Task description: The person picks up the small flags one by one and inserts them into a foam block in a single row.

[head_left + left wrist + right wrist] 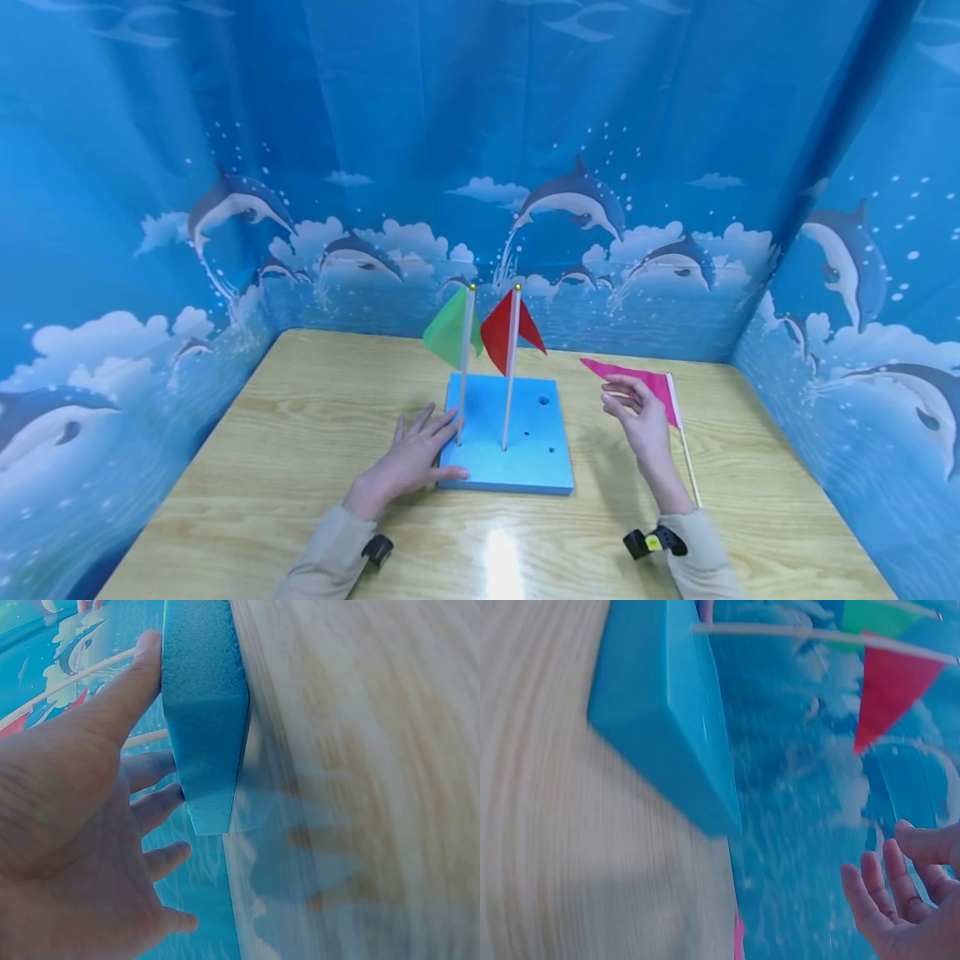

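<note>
A blue foam block (536, 473) lies on the table with two small flags upright in it, a green flag (447, 330) at left and a red flag (497, 335) beside it. My left hand (412, 457) rests on the block's left edge, fingers spread, near the foot of the green flag's stick. To the right of the block, my right hand (643, 421) is raised with loosely bent fingers and nothing between them. In the head view it overlaps a pink flag (662, 387) that lies on the table, its pale stick (689, 467) pointing toward me.
Several holes (543, 401) show in the right part of the block's top. The wooden table (300, 417) is bounded at the back and sides by a blue dolphin-print curtain (420, 150). Each wrist wears a dark strap with a small camera (637, 544).
</note>
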The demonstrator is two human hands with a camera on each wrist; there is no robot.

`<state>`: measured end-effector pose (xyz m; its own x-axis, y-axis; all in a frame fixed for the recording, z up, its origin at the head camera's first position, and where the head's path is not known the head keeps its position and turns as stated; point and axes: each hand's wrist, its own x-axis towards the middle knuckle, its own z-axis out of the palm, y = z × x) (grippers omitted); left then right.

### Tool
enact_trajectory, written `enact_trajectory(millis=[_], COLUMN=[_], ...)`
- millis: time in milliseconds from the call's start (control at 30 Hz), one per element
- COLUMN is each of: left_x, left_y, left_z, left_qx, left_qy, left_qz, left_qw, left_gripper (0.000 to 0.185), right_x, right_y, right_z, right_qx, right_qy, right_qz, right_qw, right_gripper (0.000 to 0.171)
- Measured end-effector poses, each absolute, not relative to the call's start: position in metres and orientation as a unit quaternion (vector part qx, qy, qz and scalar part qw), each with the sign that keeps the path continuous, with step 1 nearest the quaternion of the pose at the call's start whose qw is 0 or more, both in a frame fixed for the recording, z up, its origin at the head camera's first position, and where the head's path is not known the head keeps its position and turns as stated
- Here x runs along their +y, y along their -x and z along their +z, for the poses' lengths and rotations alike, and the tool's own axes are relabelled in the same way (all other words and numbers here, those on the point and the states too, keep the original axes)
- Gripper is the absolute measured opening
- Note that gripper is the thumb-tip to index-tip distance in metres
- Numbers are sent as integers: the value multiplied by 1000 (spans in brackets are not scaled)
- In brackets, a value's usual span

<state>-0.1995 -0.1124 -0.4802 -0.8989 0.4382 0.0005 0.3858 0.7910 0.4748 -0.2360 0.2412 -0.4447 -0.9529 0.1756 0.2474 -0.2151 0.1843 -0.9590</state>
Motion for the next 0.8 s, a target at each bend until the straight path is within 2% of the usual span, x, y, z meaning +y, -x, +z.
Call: enact_trajectory(millis=[267, 500, 600, 800], left_x=[-113, -113, -113, -113], left_y=[199, 198, 198, 198], left_z=[-481, -480, -480, -480], left_qx=[945, 946, 946, 945], left_qy=[-216, -215, -215, -212], left_qz=[238, 237, 238, 240], left_qw=[54, 55, 56, 59], left_gripper=[85, 85, 85, 85], right_x=[288, 323, 338, 360], right_y=[234, 232, 232, 232], right_z=[-449, -455, -458, -463], right_qx=[-758, -780, -806, -875], right_qy=[21, 54, 59, 78], right_qz=[631, 600, 569, 468], right_qw=[163, 169, 151, 94], right_gripper=[36, 25, 27, 44])
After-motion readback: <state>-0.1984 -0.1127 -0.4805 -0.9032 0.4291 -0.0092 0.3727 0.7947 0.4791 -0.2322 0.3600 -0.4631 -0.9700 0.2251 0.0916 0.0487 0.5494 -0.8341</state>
